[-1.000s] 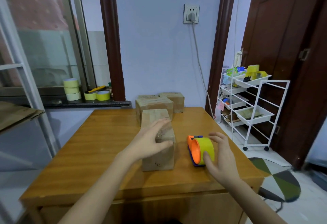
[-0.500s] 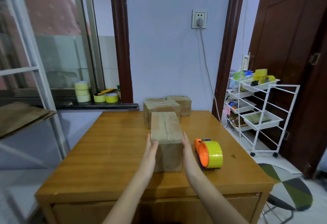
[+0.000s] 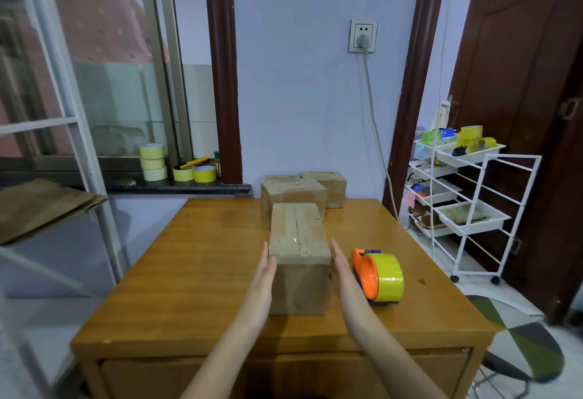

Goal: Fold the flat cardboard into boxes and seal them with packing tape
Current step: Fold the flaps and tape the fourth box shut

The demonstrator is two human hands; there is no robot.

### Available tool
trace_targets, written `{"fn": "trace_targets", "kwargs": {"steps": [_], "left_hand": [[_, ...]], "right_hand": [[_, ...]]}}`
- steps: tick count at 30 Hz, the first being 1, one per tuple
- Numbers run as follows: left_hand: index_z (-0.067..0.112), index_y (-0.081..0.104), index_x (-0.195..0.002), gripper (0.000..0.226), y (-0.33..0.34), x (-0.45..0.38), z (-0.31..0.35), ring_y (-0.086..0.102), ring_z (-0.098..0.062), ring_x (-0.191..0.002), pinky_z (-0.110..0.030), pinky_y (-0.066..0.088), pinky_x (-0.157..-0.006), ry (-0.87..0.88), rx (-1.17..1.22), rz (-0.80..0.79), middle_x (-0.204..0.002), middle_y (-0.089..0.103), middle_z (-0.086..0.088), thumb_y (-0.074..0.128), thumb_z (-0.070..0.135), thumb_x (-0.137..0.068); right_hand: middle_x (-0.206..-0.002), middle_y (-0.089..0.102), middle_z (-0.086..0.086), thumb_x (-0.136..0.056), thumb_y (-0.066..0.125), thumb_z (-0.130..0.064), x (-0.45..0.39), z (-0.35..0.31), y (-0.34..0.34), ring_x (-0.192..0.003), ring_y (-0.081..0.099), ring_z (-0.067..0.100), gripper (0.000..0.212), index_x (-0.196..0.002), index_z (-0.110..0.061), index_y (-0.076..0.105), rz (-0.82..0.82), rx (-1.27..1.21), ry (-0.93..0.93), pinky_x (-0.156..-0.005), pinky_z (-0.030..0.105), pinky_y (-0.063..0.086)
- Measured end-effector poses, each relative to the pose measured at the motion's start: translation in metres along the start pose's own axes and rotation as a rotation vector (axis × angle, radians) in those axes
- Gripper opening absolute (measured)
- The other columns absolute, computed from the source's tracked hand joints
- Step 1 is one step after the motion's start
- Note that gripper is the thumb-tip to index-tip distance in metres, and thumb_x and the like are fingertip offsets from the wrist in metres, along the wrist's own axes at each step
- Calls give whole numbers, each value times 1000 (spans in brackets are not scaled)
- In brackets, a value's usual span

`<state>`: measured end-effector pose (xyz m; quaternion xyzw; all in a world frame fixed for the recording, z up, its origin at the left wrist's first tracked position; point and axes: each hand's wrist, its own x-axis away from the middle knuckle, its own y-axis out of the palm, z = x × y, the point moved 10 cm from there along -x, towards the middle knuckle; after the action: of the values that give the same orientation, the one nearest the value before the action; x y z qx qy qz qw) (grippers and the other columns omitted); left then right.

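Item 1: sealed box (image 3: 298, 260), cardboard, closed, tape strip along top seam. Stood on the wooden table (image 3: 189, 272), approx. mid-table, long axis running away from me.

Item 2: my left hand (image 3: 263, 285). Flat vs. the box's left side, fingers straight & together, palm inward. Pressed on it, nothing gripped.

Item 3: my right hand (image 3: 342, 275). Same on the box's right side, fingers straight, palm inward, touching the wall. Nothing gripped. Box sat between both palms.

Item 4: tape dispenser (image 3: 377, 277), orange body w/ yellow roll. On the table just right of the box, beside my right hand, not touched.

Item 5: two more boxes (image 3: 295, 193) behind the sealed box, at the table's far edge by the wall; the nearer one touched or nearly touched its far end, can't tell which. Second sat farther back & right.

Item 6: tape rolls (image 3: 153, 162), pale yellow, stacked on the windowsill beyond the box & to its left; two more yellow rolls beside the stack.

Item 7: flat cardboard (image 3: 41, 206), a pile on a shelf far left of the box.

Item 8: white wire cart (image 3: 473, 209), well right of the box, off the table, w/ yellow rolls on its top tray.
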<state>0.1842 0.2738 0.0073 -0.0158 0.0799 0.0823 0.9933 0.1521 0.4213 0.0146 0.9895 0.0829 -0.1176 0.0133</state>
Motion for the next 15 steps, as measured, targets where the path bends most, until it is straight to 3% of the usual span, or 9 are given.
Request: {"fn": "trace_targets", "kwargs": {"steps": [2,5,7,10,15], "left_hand": [[39,19,-147,54,-13,-3,0,21,-11,-141,-31,19,-112,67,-62,1,-151,25,14,29,45,-95],[47,36,-132,39,-42,-7,0,35,-10,-136,-31,27,-113,143,-177,36,-142,38,18,42,29,-97],[56,44,-128,54,-51,-11,0,47,-12,-127,-42,39,-109,169,-284,9,-134,50,18,47,11,-97],[64,50,-119,67,-52,-15,4,59,-12,-107,-34,52,-92,195,-371,-51,-118,58,16,52,1,-93],[43,61,-114,52,-54,-23,7,61,-10,-91,-31,56,-81,259,-418,-29,-96,60,19,64,0,-86]], "right_hand": [[-150,35,-6,-97,35,-36,-5,4,-7,-129,43,8,41,-137,-41,27,-71,27,-48,-104,24,38],[-141,47,-11,-101,43,-17,-9,8,-23,-123,51,4,44,-134,-46,40,-135,217,-145,-104,36,45],[-135,52,-8,-98,48,-7,-9,-2,-23,-121,53,6,49,-133,-41,46,-177,306,-231,-99,28,47],[-139,48,-12,-94,55,-4,-14,-14,-15,-125,48,3,50,-126,-43,58,-230,454,-352,-93,20,47],[-132,52,-10,-87,64,-1,-21,-15,-16,-117,55,1,50,-112,-44,63,-197,431,-393,-88,19,50]]}}
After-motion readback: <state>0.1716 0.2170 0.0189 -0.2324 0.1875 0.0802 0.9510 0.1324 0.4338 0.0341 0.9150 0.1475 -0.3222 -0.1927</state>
